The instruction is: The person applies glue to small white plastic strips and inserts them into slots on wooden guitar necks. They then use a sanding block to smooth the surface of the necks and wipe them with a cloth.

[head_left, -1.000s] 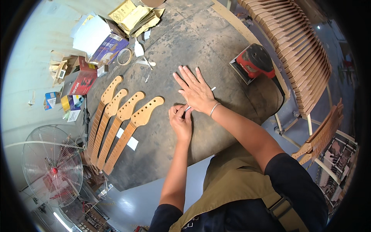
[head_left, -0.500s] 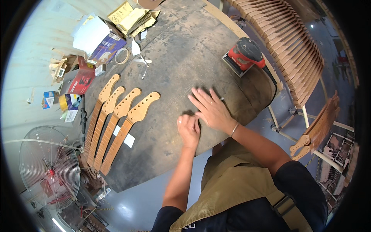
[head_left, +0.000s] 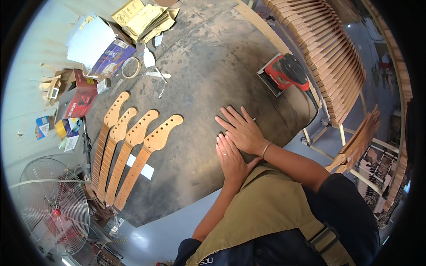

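My right hand [head_left: 245, 133] rests flat on the dark worktable [head_left: 191, 88], fingers spread. A small pale tip [head_left: 254, 119] pokes out beside its index finger; what it belongs to is hidden. Close against it, my left hand [head_left: 231, 160] is laid out flat with its fingers stretched, nearer the table's front edge. Neither hand grips anything that I can see. To the left, several wooden guitar necks [head_left: 156, 138] lie side by side, headstocks pointing away from me. Beyond my right hand, near the table's right edge, stands a red and black power sander [head_left: 286, 73].
A rack of stacked wooden necks [head_left: 321, 57] stands past the table's right edge. Yellow paper packets [head_left: 144, 20], a purple box [head_left: 111, 57], a tape roll [head_left: 131, 68] and a red box [head_left: 82, 95] crowd the far left. A caged fan [head_left: 57, 210] stands at the left.
My left hand has uncurled from a loose fist and moved right, now lying flat against my right hand. The right hand stays flat in nearly the same place. The view has shifted slightly.
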Demonstrator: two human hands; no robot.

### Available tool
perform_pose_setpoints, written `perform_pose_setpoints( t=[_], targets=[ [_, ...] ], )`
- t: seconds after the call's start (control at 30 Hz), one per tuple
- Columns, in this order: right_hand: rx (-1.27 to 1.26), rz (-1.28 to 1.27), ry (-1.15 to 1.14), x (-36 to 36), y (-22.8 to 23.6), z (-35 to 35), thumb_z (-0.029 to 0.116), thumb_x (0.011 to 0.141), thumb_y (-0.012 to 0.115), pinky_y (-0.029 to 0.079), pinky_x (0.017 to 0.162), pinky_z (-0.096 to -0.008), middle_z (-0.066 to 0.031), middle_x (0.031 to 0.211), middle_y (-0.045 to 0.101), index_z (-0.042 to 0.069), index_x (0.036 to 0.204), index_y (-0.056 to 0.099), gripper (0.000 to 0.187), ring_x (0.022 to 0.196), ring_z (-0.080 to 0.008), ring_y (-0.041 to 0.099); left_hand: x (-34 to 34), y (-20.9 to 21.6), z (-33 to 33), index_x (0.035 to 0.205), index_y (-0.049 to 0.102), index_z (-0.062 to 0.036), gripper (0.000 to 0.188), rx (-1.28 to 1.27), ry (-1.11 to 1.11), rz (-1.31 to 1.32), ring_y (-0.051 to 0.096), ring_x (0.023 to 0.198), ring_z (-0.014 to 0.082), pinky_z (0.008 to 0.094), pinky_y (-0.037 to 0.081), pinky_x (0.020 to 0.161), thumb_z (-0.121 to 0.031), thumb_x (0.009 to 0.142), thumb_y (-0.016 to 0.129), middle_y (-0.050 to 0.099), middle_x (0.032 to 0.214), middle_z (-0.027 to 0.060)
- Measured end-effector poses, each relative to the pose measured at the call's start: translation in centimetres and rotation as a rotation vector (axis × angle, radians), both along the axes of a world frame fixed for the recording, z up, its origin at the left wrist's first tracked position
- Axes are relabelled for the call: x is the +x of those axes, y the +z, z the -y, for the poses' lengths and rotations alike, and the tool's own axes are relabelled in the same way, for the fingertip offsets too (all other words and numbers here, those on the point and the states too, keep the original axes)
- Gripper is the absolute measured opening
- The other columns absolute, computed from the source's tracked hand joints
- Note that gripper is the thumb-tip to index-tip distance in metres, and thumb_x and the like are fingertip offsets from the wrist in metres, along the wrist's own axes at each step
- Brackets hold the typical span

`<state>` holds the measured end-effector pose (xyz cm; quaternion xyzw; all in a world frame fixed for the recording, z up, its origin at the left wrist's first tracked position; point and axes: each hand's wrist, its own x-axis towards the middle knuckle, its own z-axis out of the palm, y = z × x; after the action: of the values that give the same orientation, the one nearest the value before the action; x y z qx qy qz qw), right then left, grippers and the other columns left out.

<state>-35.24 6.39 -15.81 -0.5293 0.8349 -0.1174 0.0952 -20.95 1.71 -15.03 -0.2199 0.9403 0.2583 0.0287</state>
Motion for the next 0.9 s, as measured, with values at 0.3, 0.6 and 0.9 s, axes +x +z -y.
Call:
perform_pose_setpoints(
  t=[0.3,0.6,0.9],
  targets=[
    [0.011,0.021,-0.018,-3.0,-0.4,5.2,0.038,0.103,0.058,0.026,0.123,-0.0683,-0.0147,0.175,0.032,0.023,0.164,0.045,0.064,0.158,-0.0316,0.034,-4.0,-1.0,3.0,0.163,0.015,0.0164,0.141,-0.005,0.151,0.109,0.008,0.163,0.0516,0.057,0.01,0.132,-0.071,0.075,0.082,0.013,0.172,0.0392],
    [-0.069,0.018,-0.01,-5.3,-0.5,8.8,0.04,0.102,0.06,0.022,0.124,-0.0696,-0.0197,0.174,0.03,0.019,0.164,0.047,0.067,0.159,-0.0366,0.032,-6.7,-2.2,5.0,0.164,0.018,0.0165,0.132,-0.247,0.189,0.164,0.006,0.164,0.0509,0.0629,0.006,0.13,-0.077,0.084,0.066,0.016,0.171,0.0398],
    [-0.117,-0.064,-0.03,-5.5,-1.7,9.2,0.042,0.106,0.057,0.017,0.13,-0.0611,-0.0169,0.176,0.03,0.02,0.168,0.039,0.067,0.163,-0.0289,0.025,-5.5,-1.4,7.5,0.162,0.028,0.0122,0.118,-0.119,0.138,-0.08,0.021,0.159,0.0508,0.0602,0.018,0.128,-0.051,0.081,0.087,0.029,0.167,0.0372]
  ],
)
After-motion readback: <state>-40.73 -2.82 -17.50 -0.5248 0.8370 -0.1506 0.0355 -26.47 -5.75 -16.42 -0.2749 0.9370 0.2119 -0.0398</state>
